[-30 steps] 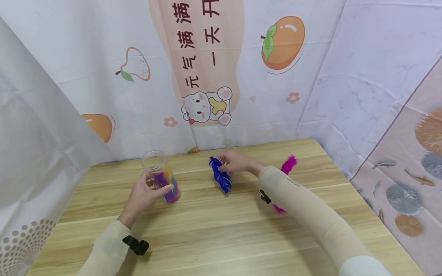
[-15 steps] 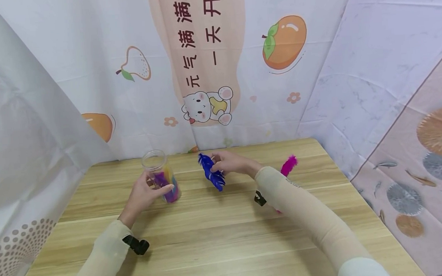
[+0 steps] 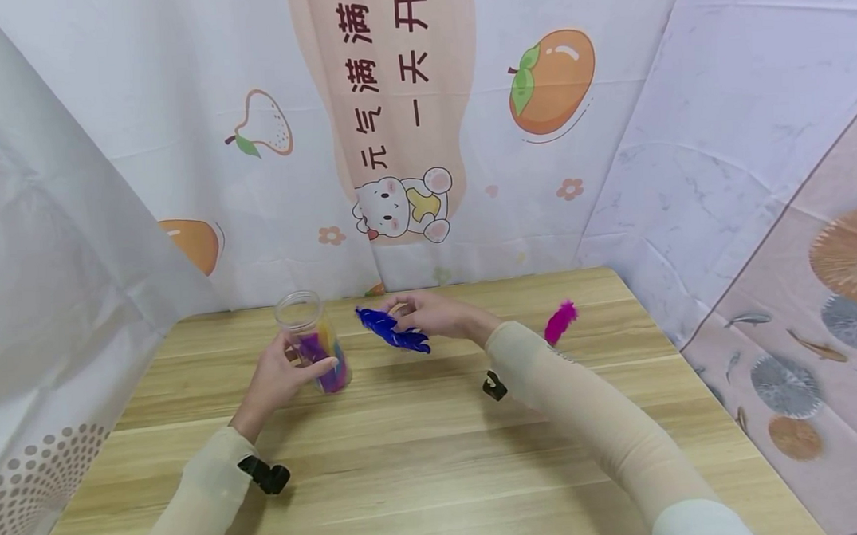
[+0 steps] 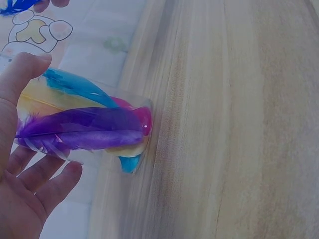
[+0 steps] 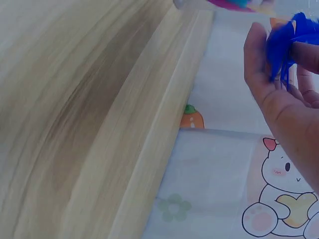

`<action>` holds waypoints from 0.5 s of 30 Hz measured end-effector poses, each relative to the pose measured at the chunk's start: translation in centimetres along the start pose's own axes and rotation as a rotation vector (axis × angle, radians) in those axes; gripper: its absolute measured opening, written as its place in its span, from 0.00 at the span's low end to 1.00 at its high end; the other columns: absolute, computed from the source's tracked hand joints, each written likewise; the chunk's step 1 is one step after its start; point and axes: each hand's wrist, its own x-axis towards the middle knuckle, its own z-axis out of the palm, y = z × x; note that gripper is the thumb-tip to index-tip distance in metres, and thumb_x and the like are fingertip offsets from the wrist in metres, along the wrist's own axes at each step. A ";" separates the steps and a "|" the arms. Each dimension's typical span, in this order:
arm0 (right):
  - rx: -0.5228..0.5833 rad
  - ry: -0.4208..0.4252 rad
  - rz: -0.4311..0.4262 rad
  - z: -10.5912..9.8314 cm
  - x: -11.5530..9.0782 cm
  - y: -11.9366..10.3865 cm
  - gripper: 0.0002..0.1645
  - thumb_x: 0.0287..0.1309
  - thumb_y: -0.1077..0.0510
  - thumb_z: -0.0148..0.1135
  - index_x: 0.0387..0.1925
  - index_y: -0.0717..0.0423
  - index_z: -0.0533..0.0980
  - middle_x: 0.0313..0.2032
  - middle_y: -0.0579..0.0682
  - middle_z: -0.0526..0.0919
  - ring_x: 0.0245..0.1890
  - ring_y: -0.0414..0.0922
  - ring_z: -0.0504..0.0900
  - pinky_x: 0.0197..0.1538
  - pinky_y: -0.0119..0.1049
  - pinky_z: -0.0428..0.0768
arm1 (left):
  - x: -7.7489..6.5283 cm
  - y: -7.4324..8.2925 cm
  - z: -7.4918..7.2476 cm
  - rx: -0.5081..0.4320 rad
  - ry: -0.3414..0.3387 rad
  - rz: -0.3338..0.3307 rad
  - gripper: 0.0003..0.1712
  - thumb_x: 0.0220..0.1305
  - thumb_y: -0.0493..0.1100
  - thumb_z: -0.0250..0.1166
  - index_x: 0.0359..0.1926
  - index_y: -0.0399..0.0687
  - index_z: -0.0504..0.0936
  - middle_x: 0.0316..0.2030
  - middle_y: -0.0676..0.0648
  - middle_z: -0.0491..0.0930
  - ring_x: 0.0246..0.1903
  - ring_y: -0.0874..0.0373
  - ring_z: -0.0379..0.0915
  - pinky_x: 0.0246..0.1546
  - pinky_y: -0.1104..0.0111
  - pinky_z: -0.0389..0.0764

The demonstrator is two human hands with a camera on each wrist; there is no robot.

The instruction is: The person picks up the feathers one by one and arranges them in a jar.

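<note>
My left hand [image 3: 278,378] grips a clear plastic jar [image 3: 300,315] that stands upright and uncapped on the table. Inside it are several feathers; a purple feather [image 4: 84,129] and a turquoise feather [image 4: 79,88] show through the wall in the left wrist view, with yellow and pink ones behind. To the right of the jar, my right hand [image 3: 434,313] pinches a blue feather [image 3: 388,331] between thumb and fingers. That feather is held above the table, its left end pointing toward the jar. In the right wrist view, the blue feather [image 5: 291,45] partly covers the fingers.
A magenta feather [image 3: 560,322] lies on the wooden table [image 3: 408,460] to the right, partly hidden by my right sleeve [image 3: 593,412]. Behind the table's far edge hangs a printed white curtain [image 3: 254,227], with more cloth on both sides.
My right hand has moved left with the blue feather, bringing it nearer the jar. The feather has turned from steep to more level. The left hand and jar have stayed in place.
</note>
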 end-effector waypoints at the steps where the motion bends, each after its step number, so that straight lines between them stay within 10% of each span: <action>1: 0.048 -0.012 0.003 0.1 0.0 -0.1 0.19 0.71 0.71 0.50 0.60 0.58 0.71 0.50 0.61 0.80 0.44 0.51 0.83 0.48 0.48 0.85 | 0.0 0.0 0.0 0.000 0.000 0.001 0.43 0.56 0.55 0.79 0.64 0.42 0.68 0.56 0.38 0.76 0.53 0.37 0.78 0.49 0.46 0.82; 8: 0.388 -0.035 0.040 0.8 0.2 -0.3 0.38 0.61 0.78 0.45 0.71 0.54 0.64 0.41 0.57 0.76 0.40 0.52 0.81 0.50 0.50 0.84 | 0.0 -0.2 0.0 -0.007 -0.009 -0.018 0.44 0.57 0.55 0.78 0.65 0.42 0.67 0.57 0.38 0.75 0.54 0.37 0.77 0.50 0.46 0.82; 15: 0.491 -0.048 0.080 1.6 0.6 -1.0 0.34 0.69 0.71 0.47 0.74 0.56 0.62 0.53 0.60 0.76 0.47 0.53 0.80 0.61 0.58 0.76 | 0.1 0.0 0.0 -0.021 -0.010 -0.039 0.44 0.55 0.56 0.78 0.65 0.43 0.68 0.57 0.38 0.75 0.55 0.37 0.77 0.51 0.45 0.81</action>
